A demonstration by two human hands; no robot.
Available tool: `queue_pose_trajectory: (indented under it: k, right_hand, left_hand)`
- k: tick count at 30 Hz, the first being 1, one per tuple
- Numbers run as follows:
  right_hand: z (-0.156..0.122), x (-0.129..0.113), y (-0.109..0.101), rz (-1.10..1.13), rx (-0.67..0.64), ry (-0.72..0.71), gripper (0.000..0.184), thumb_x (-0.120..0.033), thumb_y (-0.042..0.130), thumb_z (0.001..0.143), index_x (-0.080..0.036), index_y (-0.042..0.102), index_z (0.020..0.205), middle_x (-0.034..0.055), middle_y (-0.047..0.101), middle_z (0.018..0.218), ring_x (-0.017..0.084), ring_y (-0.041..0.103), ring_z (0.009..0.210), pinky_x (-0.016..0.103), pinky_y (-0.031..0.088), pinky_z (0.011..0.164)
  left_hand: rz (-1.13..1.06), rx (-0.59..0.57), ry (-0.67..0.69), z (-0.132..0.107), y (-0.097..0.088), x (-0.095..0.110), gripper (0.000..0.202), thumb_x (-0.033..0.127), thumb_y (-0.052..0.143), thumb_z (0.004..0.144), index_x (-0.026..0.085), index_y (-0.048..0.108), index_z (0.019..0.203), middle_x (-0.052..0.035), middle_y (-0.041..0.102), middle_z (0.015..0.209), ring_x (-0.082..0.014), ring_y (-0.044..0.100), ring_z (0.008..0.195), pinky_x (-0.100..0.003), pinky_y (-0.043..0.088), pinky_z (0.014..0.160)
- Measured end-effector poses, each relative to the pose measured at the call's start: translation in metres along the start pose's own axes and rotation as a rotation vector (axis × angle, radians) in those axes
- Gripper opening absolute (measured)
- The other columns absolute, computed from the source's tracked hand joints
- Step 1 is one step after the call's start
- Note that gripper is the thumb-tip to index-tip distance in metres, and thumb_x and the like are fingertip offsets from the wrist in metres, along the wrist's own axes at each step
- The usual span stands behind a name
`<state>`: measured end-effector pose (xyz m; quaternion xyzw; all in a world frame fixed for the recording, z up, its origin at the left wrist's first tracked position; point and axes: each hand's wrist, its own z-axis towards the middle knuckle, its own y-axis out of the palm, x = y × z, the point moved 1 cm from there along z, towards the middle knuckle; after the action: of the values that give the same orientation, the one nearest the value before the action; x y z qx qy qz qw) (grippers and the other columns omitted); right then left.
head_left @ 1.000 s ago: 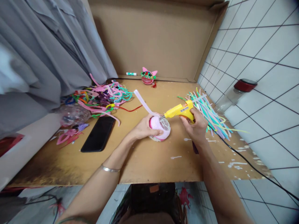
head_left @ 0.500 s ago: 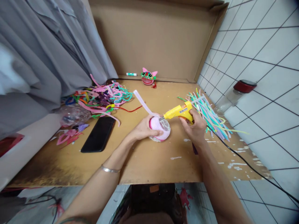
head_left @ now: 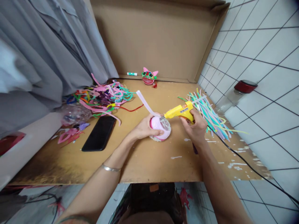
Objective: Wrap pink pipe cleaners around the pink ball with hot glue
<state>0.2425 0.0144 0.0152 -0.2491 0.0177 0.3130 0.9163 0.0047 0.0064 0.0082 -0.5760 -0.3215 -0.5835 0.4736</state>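
Observation:
My left hand (head_left: 144, 128) is wrapped around a small clear container banded with pink strips (head_left: 161, 128), lying on its side on the cardboard work surface (head_left: 149, 158). A loose pale pink strip (head_left: 144, 102) rises from it toward the upper left. My right hand (head_left: 195, 127) grips a yellow glue gun (head_left: 179, 111) by the handle. Its nozzle touches the top edge of the container. The gun's black cord (head_left: 245, 163) trails off to the right.
A black phone (head_left: 99, 133) lies left of my hands. A tangle of coloured strips (head_left: 102, 98) is piled at the back left, a fan of straight pastel strips (head_left: 209, 113) at the right. A small pink cat figure (head_left: 148, 77) and a marker (head_left: 132, 74) sit by the cardboard wall.
Both hands, the container and the glue gun hold nearly the same pose; only the view has shifted slightly.

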Motion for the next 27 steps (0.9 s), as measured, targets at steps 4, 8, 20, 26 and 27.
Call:
queue_pose_trajectory:
  k: [4, 8, 20, 26, 27]
  right_hand:
    - [-0.001, 0.0, 0.001, -0.002, 0.003, 0.012, 0.024, -0.034, 0.065, 0.082, -0.021, 0.06, 0.102, 0.0075, 0.071, 0.089, 0.024, 0.067, 0.077, 0.036, 0.053, 0.068]
    - [-0.001, 0.001, 0.002, -0.007, -0.001, 0.008, 0.02, -0.032, 0.064, 0.082, -0.022, 0.059, 0.099, 0.0062, 0.071, 0.086, 0.022, 0.065, 0.072, 0.035, 0.052, 0.065]
    - [-0.004, -0.001, 0.009, 0.075, -0.015, 0.185, 0.024, -0.036, 0.064, 0.078, -0.02, 0.061, 0.095, 0.0042, 0.067, 0.08, 0.02, 0.06, 0.065, 0.033, 0.05, 0.062]
    - [-0.006, 0.024, 0.014, -0.015, -0.011, 0.491, 0.034, -0.048, 0.067, 0.073, -0.017, 0.064, 0.088, 0.006, 0.063, 0.083, 0.022, 0.058, 0.075, 0.036, 0.048, 0.071]
    - [-0.007, 0.029, 0.014, -0.06, -0.03, 0.549, 0.035, -0.05, 0.065, 0.073, -0.017, 0.065, 0.086, 0.0067, 0.062, 0.084, 0.023, 0.057, 0.078, 0.036, 0.047, 0.072]
  left_hand:
    - [-0.006, 0.006, 0.003, 0.0, 0.0, 0.001, 0.07, 0.033, 0.084, 0.052, 0.018, 0.051, 0.111, -0.0058, 0.059, 0.111, -0.0181, 0.058, 0.093, -0.031, 0.049, 0.084]
    - [-0.019, -0.011, 0.003, 0.0, 0.001, 0.002, 0.068, 0.034, 0.084, 0.052, 0.018, 0.051, 0.11, -0.0067, 0.059, 0.114, -0.0183, 0.058, 0.094, -0.031, 0.048, 0.084]
    - [0.041, 0.022, 0.015, 0.0, -0.001, -0.002, 0.07, 0.033, 0.085, 0.052, 0.017, 0.054, 0.112, -0.0058, 0.061, 0.111, -0.0198, 0.059, 0.096, -0.033, 0.05, 0.087]
    - [0.052, 0.037, 0.05, 0.002, -0.001, -0.003, 0.07, 0.033, 0.085, 0.052, 0.016, 0.055, 0.112, -0.0092, 0.06, 0.12, -0.0232, 0.06, 0.106, -0.037, 0.048, 0.097]
    - [0.059, 0.04, 0.051, 0.002, -0.001, -0.004, 0.07, 0.034, 0.085, 0.052, 0.016, 0.055, 0.112, -0.0093, 0.06, 0.121, -0.0238, 0.059, 0.108, -0.037, 0.047, 0.099]
